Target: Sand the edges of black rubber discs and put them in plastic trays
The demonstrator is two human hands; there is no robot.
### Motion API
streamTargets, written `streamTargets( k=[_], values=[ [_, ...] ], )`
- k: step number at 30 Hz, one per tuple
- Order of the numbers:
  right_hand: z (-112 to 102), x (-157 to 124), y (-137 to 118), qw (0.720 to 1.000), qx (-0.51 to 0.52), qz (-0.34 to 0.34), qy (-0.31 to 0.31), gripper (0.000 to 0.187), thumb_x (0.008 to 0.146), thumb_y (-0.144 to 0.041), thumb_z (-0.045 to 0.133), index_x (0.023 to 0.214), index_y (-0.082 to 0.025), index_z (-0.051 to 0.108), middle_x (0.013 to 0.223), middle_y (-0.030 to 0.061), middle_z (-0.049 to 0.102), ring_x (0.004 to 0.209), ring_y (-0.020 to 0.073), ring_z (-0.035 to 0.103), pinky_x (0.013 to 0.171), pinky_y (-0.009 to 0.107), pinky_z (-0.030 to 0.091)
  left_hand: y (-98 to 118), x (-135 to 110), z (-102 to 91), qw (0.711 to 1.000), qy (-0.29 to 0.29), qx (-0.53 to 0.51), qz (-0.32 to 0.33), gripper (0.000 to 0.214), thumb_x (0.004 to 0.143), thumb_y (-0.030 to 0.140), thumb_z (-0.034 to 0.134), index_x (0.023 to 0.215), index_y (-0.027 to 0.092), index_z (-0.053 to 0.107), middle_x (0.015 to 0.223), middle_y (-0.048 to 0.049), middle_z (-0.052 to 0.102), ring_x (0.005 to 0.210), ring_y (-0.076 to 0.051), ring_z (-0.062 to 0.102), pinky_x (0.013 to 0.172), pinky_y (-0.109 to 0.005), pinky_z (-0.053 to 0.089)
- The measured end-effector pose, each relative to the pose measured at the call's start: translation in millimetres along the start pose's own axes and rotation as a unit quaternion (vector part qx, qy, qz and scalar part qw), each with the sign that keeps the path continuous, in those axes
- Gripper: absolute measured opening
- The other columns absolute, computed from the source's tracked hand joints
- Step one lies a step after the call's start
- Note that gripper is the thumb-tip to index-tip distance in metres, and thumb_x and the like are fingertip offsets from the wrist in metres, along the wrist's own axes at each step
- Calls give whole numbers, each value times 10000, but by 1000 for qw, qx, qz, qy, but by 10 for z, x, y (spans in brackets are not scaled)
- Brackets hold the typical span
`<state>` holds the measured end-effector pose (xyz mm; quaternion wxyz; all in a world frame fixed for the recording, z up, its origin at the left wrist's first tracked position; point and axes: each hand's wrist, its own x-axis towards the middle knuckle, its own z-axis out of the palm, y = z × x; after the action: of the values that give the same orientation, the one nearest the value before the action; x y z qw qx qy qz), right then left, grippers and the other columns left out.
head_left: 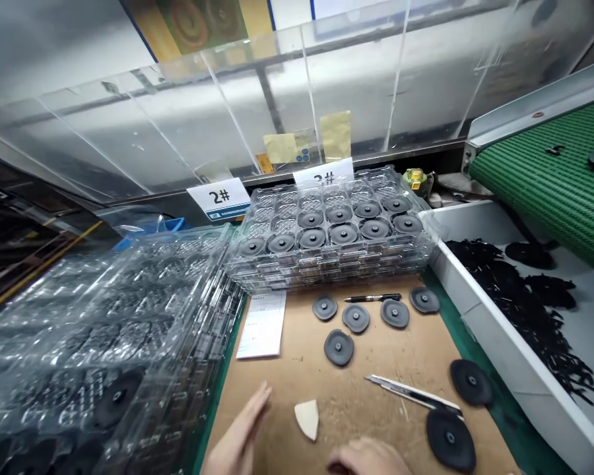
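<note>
**On the desk: top tray part-filled, seven discs loose**

Along the left edge of the desk (512, 429) a big, slumped pile of clear plastic blister trays (103, 330) lies mostly unfilled, with a dark disc showing through near the front.

Along the right edge, a long white bin (475, 310) holds tangled black rubber trimmings (525, 297).

At the far edge sits a neater stack of clear moulded trays (327, 264). In its top tray, round black rubber discs (344, 233) fill all six pockets of the front row and four of the next. The two left pockets of that row and the rows behind are bare, so filling looks under halfway.

Seven more discs lie loose on the brown cardboard sheet (301, 369): five mid-sheet and two by the near right corner.

The left hand (240, 435) is at the near edge, fingers straight and together, holding nothing. The right hand (369, 458) is cut off by the frame, so I cannot tell how its fingers are set.

Between the hands lies a small white wedge (307, 419), with a utility knife (410, 392) just beyond.
</note>
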<state>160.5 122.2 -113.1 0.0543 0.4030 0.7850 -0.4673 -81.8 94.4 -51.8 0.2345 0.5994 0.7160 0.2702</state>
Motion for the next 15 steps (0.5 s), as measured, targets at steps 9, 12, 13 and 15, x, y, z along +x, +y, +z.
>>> streamTargets(
  k=[9,12,13,15],
  values=[
    [-594,-556,-434,993,-111,-29,-5,322,724,-317,681,1037,-243,667,991,47,693,973,224,619,885,307,434,-335,-186,253,993,12,103,60,443,880,214,356,1292,238,516,1464,-88,380,1317,-252,384,1029,-405,402],
    [-1127,-861,-479,982,-179,-10,60,307,764,-236,632,1063,-170,655,1044,130,656,1042,289,565,980,466,331,-500,-174,384,980,-17,187,63,425,868,325,424,1247,196,568,1406,-158,451,1311,-359,369,995,-530,408],
    [-1369,-951,-476,973,-209,-2,99,305,797,-196,588,1096,-165,640,1085,142,637,1067,287,549,985,484,312,-554,-187,430,975,-21,211,70,429,863,343,439,1241,192,573,1388,-166,470,1303,-383,371,981,-561,406],
    [-1940,-1095,-439,903,-366,-13,222,283,761,-225,652,1041,-186,669,1043,115,656,1014,261,577,971,486,332,-637,-227,515,966,3,242,94,431,867,328,440,1261,194,553,1387,-165,473,1301,-389,375,978,-581,390]
  ],
)
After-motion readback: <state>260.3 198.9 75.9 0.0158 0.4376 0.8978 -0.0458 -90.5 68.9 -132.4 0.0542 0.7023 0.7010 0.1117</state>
